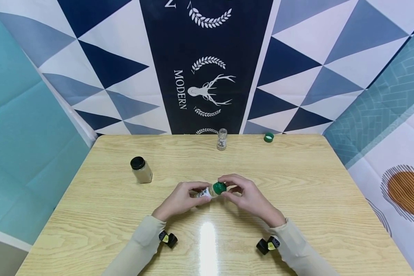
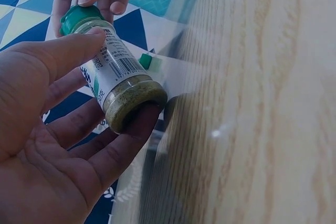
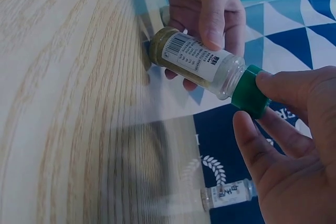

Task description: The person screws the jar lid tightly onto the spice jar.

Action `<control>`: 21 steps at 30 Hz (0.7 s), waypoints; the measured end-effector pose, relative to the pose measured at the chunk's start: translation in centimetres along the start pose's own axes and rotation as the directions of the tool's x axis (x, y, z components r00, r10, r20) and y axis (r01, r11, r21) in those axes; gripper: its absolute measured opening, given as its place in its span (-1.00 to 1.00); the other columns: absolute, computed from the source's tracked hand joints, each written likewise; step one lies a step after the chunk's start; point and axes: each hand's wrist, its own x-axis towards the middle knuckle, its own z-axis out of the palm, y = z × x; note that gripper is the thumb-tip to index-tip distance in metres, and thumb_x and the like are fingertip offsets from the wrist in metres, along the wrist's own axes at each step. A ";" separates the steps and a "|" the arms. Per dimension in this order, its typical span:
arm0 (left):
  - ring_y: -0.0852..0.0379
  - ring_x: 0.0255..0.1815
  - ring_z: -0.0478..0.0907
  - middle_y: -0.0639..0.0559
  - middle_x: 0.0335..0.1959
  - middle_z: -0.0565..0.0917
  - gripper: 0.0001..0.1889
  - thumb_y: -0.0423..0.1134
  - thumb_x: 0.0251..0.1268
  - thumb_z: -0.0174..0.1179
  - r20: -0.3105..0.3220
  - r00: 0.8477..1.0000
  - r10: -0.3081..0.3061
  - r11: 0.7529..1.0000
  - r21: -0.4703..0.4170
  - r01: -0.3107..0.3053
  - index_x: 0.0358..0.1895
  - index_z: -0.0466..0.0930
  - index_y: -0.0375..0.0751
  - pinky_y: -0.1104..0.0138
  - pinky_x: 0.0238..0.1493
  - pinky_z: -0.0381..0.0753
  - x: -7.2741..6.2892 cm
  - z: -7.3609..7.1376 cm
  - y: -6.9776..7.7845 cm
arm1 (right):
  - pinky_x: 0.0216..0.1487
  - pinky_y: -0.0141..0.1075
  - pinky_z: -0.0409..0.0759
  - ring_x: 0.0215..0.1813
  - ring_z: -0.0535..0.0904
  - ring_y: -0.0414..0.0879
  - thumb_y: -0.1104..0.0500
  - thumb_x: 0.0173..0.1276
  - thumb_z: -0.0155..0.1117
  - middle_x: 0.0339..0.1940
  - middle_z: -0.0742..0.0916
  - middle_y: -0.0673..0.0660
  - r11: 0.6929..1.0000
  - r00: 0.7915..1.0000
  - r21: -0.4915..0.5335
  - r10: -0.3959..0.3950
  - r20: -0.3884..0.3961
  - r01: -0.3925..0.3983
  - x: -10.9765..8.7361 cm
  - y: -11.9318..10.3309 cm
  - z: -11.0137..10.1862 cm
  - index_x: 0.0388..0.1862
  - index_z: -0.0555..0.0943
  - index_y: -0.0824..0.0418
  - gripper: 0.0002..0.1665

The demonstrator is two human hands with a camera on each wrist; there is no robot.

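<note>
Teal cloth [image 1: 24, 122]: hanging at the far left, beside the table [image 1: 89, 222] of pale wood grain.
Black-lidded jar [image 1: 143, 172]: tan inside, standing on the left part of the tabletop, well apart from both hands.
Left hand [image 1: 183, 197]: narrowed round the labelled jar [image 1: 204, 193], thumb along one side, fingers curled on the other.
Labelled jar: at mid-table, between the two hands, tilted, capped end towards the right; greenish-brown contents seen near the base; cannot tell whether touching the wood.
Green cap [image 1: 219, 188]: over the neck of that jar, touched by the right hand [image 1: 241, 191].
Clear jar [image 1: 222, 140]: upright near the back edge, white label with dark characters, no lid on top.
Right hand: narrowed too, pinching the green cap between thumb and fingers.
Loose green lid [image 1: 268, 137]: near the back edge, to the right of the clear jar, well apart from both hands.
</note>
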 end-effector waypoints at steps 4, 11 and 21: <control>0.19 0.10 0.66 0.07 0.14 0.74 -0.55 -0.02 0.38 0.38 0.000 1.000 0.003 1.000 -0.001 -0.003 0.28 0.66 0.00 0.25 0.06 0.73 0.0 0.0 0.1 | -0.04 -0.31 0.77 0.03 0.74 0.02 0.33 0.35 0.46 0.18 0.72 0.17 1.000 1.000 -0.005 0.021 -0.004 -0.021 0.0 -0.1 -0.1 0.20 0.65 0.27 -0.56; 0.19 0.11 0.66 0.09 0.14 0.75 -0.56 -0.01 0.38 0.38 0.004 1.000 0.007 1.000 0.003 -0.007 0.28 0.67 0.02 0.25 0.07 0.72 0.0 0.0 0.1 | -0.02 -0.33 0.77 0.02 0.74 0.00 0.36 0.31 0.47 0.12 0.73 0.14 0.999 0.999 0.008 0.048 0.005 -0.048 0.0 0.0 -0.2 0.19 0.66 0.18 -0.54; 0.19 0.09 0.66 0.09 0.12 0.75 -0.56 -0.02 0.39 0.38 0.002 1.000 0.003 1.000 0.002 -0.003 0.28 0.66 0.02 0.26 0.03 0.72 0.0 0.0 0.1 | -0.01 -0.34 0.76 0.01 0.74 -0.01 0.42 0.32 0.43 0.14 0.72 0.14 0.998 0.998 0.019 0.060 0.022 -0.061 0.0 -0.1 -0.2 0.22 0.65 0.16 -0.50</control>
